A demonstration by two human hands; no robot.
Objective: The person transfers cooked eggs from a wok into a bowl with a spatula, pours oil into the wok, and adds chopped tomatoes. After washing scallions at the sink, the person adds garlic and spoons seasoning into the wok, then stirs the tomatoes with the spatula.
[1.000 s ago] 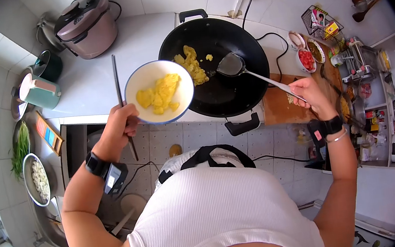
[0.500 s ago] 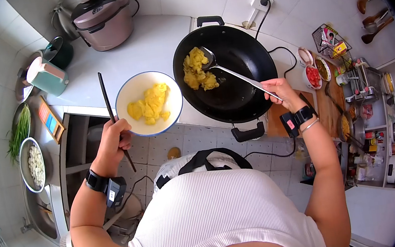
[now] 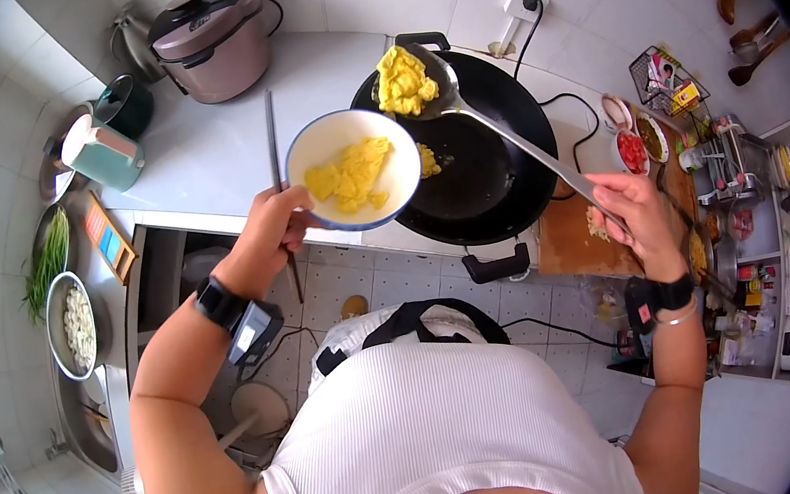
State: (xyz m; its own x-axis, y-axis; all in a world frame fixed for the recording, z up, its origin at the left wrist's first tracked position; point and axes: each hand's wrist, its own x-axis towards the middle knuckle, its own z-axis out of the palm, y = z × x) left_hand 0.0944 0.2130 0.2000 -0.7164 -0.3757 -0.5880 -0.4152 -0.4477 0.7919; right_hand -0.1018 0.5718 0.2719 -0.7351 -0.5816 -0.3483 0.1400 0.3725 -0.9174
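Observation:
My left hand (image 3: pixel 264 233) is closed on the rim of a white, blue-edged bowl (image 3: pixel 407 176) and on a pair of dark chopsticks (image 3: pixel 273 138). Scrambled egg (image 3: pixel 345 178) lies in the bowl, which overlaps the left side of a black wok (image 3: pixel 477 185). My right hand (image 3: pixel 641 217) grips the end of a long-handled metal spatula (image 3: pixel 527 145). Its blade is raised over the wok's far left side, carrying a heap of scrambled egg (image 3: pixel 404 80). A little egg (image 3: pixel 427 160) shows inside the wok beside the bowl; the bowl hides part of the wok floor.
A rice cooker (image 3: pixel 213 45) stands at the back left, with a green kettle (image 3: pixel 107 156) nearer the window. Chopped white pieces fill a metal bowl (image 3: pixel 78 327). To the right are a wooden board (image 3: pixel 573 254) and a bowl of red pieces (image 3: pixel 632 151).
My left hand has moved the bowl right, over the wok's edge, with the chopsticks. The spatula has lifted most of the egg from the wok. My right hand has shifted right and nearer me.

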